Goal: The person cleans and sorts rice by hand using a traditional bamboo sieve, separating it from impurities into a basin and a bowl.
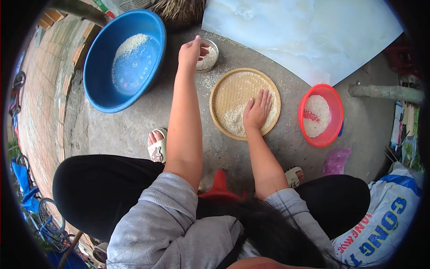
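My left hand [191, 52] is over the left edge of a small round metal bowl [217, 54] that holds rice. Its fingers are curled together, and whatever they hold is hidden from above. My right hand [257, 111] lies flat with fingers stretched out on the right side of a round woven bamboo tray [222, 92]. White rice grains [234, 119] are heaped at the tray's near side, left of that hand, and more are spread thinly across the weave. Loose grains are scattered on the ground between bowl and tray.
A large blue basin [96, 74] with some rice stands tilted at left. To the right is a red plastic basin [333, 123] with rice, near a pink plastic piece [337, 160]. A pale sheet [304, 36] covers the far ground. A printed sack [380, 219] sits at lower right.
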Demonstrator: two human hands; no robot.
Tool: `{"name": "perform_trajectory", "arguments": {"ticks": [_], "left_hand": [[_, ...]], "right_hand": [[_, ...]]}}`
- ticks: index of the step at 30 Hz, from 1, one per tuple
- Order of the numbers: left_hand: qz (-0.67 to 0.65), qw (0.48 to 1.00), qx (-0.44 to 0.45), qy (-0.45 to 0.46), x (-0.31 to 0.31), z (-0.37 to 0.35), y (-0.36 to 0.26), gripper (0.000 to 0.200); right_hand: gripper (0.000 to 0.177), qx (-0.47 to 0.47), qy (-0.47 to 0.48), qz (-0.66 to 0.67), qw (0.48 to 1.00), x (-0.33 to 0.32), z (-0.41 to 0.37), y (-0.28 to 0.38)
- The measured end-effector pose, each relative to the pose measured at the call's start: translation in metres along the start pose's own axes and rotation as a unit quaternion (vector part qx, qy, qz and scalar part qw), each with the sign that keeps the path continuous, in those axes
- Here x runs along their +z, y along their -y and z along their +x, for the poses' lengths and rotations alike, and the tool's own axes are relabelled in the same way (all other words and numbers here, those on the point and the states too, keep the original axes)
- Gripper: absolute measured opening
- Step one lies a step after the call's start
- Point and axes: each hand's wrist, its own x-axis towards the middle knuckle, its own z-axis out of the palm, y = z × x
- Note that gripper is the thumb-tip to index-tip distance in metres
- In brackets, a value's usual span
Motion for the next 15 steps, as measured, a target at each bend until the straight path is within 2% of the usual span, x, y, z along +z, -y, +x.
{"name": "perform_trajectory", "arguments": {"ticks": [1, 2, 3, 4, 6, 7, 9, 10, 11, 13, 15], "left_hand": [[0.150, 0.986, 0.074, -0.006, -0.001, 0.013, 0.014, 0.042], [0.286, 0.948, 0.134, -0.044, -0.003, 0.019, 0.033, 0.040], [0.414, 0.886, 0.191, -0.082, -0.003, 0.014, 0.040, 0.038], [0.415, 0.886, 0.191, -0.076, 0.000, 0.006, 0.037, 0.038], [0.309, 0.915, 0.226, -0.130, 0.003, -0.008, 0.032, 0.031], [0.310, 0.915, 0.225, -0.126, 0.008, -0.014, 0.032, 0.031], [0.212, 0.908, 0.255, -0.256, 0.026, -0.025, 0.028, 0.021], [0.159, 0.901, 0.302, -0.268, 0.036, -0.027, 0.035, 0.016], [0.124, 0.906, 0.302, -0.269, 0.049, -0.032, 0.043, 0.015], [0.164, 0.927, 0.281, -0.186, 0.068, -0.058, 0.050, 0.014], [0.239, 0.910, 0.327, -0.090, 0.083, -0.071, 0.078, 0.016]], "right_hand": [[0.053, 0.007, 0.000, -0.001, 1.000, 0.000, -0.001, 0.000], [0.053, 0.005, -0.003, 0.004, 1.000, 0.000, 0.000, 0.001], [0.053, 0.002, -0.006, 0.007, 1.000, 0.001, 0.000, 0.001], [0.053, 0.007, -0.005, 0.005, 1.000, 0.001, 0.001, 0.000], [0.053, -0.001, -0.013, 0.016, 1.000, 0.003, 0.001, -0.001], [0.053, 0.004, -0.012, 0.014, 1.000, 0.004, 0.000, -0.002], [0.052, -0.007, -0.024, 0.026, 0.999, 0.005, 0.001, -0.003], [0.052, -0.007, -0.026, 0.027, 0.999, 0.005, 0.001, -0.004], [0.051, -0.007, -0.024, 0.029, 0.999, 0.005, 0.001, -0.004], [0.050, -0.005, -0.027, 0.034, 0.999, 0.005, 0.001, -0.005], [0.047, -0.006, -0.024, 0.062, 0.998, 0.004, 0.000, -0.008]]}}
